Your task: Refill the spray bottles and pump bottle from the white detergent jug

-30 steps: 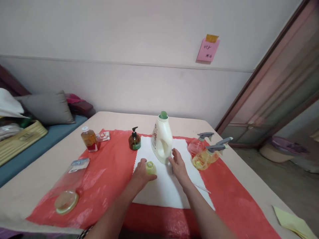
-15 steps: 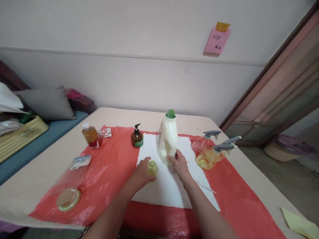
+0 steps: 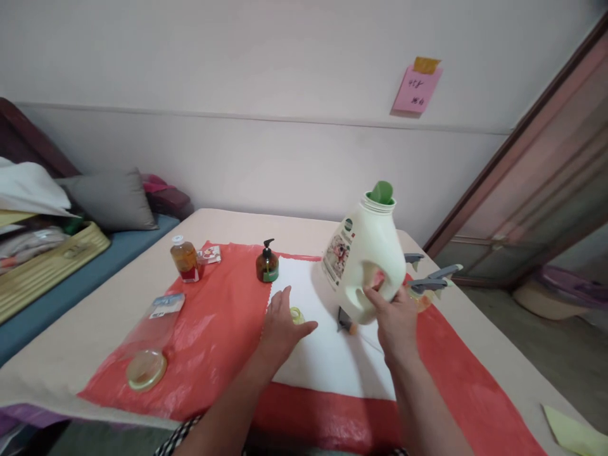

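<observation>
My right hand [image 3: 399,316] grips the handle of a cream detergent jug [image 3: 373,244], lifted off the white cloth and tilted. A green spout shows in the jug's open neck. My left hand [image 3: 284,326] is open, with thumb and fingers apart, beside a small yellow-green bottle [image 3: 297,316] with an open mouth. The hand hides much of this bottle, and I cannot tell whether they touch. On the white cloth [image 3: 327,373], partly behind the jug, lies a dark spray nozzle [image 3: 342,320].
A brown pump bottle [image 3: 267,265] stands behind my left hand. At left are an amber bottle [image 3: 185,259], a clear packet [image 3: 159,320] and a round lidded dish [image 3: 146,370] on red plastic sheeting [image 3: 213,329]. Grey-topped spray bottles [image 3: 430,285] stand at right, partly hidden.
My right hand has raised the jug from the cloth and moved it right, now gripping its handle. My left hand has opened its fingers beside the small bottle. The nozzle has come into view.
</observation>
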The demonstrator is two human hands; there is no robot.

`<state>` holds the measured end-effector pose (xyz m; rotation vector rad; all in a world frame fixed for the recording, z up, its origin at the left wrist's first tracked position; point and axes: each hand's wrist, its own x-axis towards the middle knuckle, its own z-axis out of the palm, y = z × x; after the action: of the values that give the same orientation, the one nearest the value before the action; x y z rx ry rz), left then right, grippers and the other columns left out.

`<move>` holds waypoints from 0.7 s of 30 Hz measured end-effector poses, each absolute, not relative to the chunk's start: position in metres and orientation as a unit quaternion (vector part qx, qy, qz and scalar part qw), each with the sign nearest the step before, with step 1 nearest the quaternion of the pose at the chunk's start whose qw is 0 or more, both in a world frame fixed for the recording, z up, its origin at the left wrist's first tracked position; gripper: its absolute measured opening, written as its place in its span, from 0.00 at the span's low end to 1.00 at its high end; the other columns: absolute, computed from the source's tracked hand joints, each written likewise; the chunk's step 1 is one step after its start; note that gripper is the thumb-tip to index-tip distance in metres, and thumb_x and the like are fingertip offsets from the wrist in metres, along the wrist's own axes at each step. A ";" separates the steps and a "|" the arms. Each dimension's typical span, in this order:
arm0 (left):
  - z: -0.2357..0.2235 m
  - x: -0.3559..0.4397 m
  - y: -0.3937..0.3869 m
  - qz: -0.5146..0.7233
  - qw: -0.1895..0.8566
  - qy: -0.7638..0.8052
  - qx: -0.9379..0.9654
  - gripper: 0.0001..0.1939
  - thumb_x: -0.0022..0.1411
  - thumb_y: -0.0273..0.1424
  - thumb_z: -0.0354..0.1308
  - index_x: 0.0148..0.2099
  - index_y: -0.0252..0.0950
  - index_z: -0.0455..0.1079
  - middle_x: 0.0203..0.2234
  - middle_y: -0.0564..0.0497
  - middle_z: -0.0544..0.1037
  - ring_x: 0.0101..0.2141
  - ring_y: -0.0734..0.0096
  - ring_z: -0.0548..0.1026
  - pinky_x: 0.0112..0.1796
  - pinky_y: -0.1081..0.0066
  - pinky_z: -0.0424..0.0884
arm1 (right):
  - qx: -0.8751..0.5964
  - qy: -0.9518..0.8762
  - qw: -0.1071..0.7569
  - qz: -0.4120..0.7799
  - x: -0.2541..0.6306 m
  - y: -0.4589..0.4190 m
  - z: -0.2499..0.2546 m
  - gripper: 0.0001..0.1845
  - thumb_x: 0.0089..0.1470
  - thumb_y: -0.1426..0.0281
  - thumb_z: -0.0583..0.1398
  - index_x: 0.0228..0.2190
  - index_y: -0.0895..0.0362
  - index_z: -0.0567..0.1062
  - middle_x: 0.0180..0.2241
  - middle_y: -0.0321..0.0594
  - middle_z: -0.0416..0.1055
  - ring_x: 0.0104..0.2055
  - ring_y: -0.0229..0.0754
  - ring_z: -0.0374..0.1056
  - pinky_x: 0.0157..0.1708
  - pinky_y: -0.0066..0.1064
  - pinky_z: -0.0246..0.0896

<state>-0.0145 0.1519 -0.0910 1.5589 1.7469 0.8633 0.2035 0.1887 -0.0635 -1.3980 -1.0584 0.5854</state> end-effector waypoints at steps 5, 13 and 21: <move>-0.077 0.018 0.124 0.497 0.290 0.580 0.577 0.32 0.60 0.39 0.59 0.64 0.38 0.56 0.62 0.40 0.62 0.64 0.53 0.58 0.63 0.58 0.55 | -0.676 -0.551 0.480 0.100 0.244 0.157 -0.031 0.26 0.41 0.46 0.63 0.32 0.55 0.77 0.27 0.42 0.74 0.31 0.50 0.67 0.31 0.38 0.57; -0.082 0.078 0.104 0.499 0.692 0.429 0.297 0.49 0.47 0.52 0.67 0.65 0.43 0.49 0.62 0.38 0.62 0.60 0.49 0.63 0.53 0.57 0.64 | -0.724 -0.674 0.146 -0.016 0.271 0.107 -0.016 0.32 0.42 0.35 0.53 0.33 0.46 0.75 0.20 0.41 0.74 0.24 0.57 0.72 0.23 0.38 0.54; -0.082 0.088 0.099 0.508 0.771 0.335 0.188 0.37 0.51 0.58 0.61 0.57 0.48 0.56 0.62 0.46 0.64 0.58 0.53 0.65 0.49 0.54 0.67 | -0.707 -0.694 0.103 -0.085 0.279 0.068 -0.015 0.29 0.43 0.35 0.52 0.29 0.44 0.74 0.20 0.41 0.75 0.21 0.56 0.72 0.18 0.36 0.54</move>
<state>0.0881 0.0990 -0.0822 0.4084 0.7267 1.1016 0.2789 0.0683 -0.0150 -2.0868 -2.0481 -0.2521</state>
